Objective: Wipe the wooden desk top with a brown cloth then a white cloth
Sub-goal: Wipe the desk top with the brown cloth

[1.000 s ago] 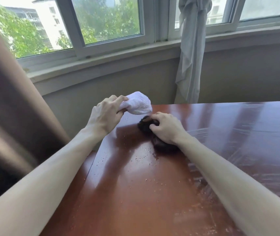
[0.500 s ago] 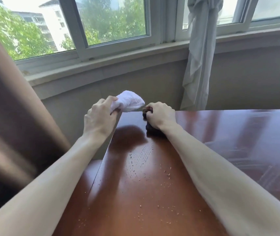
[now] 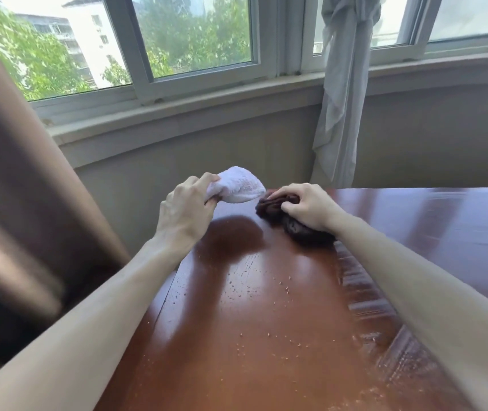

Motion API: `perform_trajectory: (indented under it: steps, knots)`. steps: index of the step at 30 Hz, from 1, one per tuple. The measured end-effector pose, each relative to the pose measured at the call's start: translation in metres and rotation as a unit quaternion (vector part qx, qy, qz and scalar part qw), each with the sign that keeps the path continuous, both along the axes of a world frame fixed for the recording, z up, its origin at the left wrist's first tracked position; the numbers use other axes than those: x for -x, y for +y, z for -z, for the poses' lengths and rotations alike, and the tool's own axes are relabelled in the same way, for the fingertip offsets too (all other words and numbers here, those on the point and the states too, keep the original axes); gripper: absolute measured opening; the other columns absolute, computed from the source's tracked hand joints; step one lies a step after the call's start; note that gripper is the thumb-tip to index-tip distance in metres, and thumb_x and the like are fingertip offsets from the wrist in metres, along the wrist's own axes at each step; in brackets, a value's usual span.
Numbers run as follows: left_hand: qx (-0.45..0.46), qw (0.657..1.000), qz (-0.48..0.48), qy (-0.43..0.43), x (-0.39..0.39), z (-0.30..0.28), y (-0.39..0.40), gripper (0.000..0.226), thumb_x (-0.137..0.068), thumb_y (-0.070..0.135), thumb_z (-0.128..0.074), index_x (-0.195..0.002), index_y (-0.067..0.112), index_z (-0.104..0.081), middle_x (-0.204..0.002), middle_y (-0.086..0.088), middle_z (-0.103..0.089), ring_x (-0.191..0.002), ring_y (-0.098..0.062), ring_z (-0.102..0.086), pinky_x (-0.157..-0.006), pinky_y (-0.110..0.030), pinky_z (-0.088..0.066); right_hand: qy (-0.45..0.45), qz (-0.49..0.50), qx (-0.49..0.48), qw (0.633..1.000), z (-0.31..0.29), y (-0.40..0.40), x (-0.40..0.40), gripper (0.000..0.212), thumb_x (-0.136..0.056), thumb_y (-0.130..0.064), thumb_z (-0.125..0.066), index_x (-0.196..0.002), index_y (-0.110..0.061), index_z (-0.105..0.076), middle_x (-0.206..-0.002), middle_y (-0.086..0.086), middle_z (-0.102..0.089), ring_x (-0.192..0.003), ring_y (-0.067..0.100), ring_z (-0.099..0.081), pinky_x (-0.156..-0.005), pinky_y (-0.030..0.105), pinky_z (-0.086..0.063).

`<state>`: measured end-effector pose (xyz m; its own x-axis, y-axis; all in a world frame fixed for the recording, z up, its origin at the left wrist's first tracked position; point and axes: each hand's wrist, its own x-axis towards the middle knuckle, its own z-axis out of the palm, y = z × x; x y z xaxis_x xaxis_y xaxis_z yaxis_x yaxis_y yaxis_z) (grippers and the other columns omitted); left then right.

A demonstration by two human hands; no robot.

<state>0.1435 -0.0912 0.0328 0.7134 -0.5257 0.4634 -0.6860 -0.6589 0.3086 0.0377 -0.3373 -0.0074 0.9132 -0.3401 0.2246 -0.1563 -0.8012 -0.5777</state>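
Note:
The reddish wooden desk top [image 3: 266,336] fills the lower middle, glossy and dotted with small crumbs. My right hand [image 3: 308,207] grips a bunched dark brown cloth [image 3: 296,226] and presses it on the desk near the far left corner. My left hand [image 3: 186,212] holds a folded white cloth [image 3: 239,185] in the air, just past the desk's far left corner, with thumb and fingers pinching its near end. The two cloths almost touch.
A brown curtain [image 3: 14,218] hangs close on the left beside the desk's left edge. A grey tied curtain [image 3: 343,93] hangs behind the desk's far edge. Windows and a sill [image 3: 177,114] run along the curved wall.
My right hand has drawn the brown cloth back a little toward me and to the right from the far edge. The left hand keeps the white cloth raised in much the same place.

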Motion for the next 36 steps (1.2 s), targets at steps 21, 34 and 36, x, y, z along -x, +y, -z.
perform_trajectory:
  steps: [21,34,36]
  knots:
    - [-0.043,0.998,-0.038,0.029,-0.018,0.014,0.013,0.035,-0.098,0.037,-0.054,-0.133,0.038,-0.056,-0.114,-0.003,-0.062,-0.107,-0.038,-0.060,-0.077,-0.043,-0.042,0.020,0.168,0.028,0.985,-0.010,-0.022,-0.009,0.040,-0.085,-0.023,-0.056,-0.118,-0.037,-0.073,-0.123,-0.004,-0.071,-0.116,0.026,-0.062,-0.095,0.033,-0.048]
    - [-0.042,0.999,0.009,0.002,-0.006,0.017,0.011,0.036,-0.096,0.033,-0.058,-0.131,0.043,-0.056,-0.114,0.005,-0.062,-0.104,-0.033,-0.060,-0.078,-0.040,-0.042,0.000,0.192,0.066,0.979,-0.008,-0.018,0.009,0.039,-0.084,-0.022,-0.056,-0.114,-0.036,-0.075,-0.119,0.000,-0.072,-0.113,0.029,-0.063,-0.094,0.036,-0.051]
    - [-0.050,0.999,0.005,-0.006,-0.002,0.012,0.012,0.035,-0.096,0.035,-0.059,-0.130,0.044,-0.056,-0.112,0.006,-0.061,-0.102,-0.032,-0.060,-0.078,-0.040,-0.042,-0.019,0.022,0.075,0.997,-0.001,0.010,0.029,0.038,-0.081,-0.022,-0.056,-0.109,-0.038,-0.076,-0.117,-0.008,-0.073,-0.110,0.018,-0.065,-0.096,0.033,-0.050]
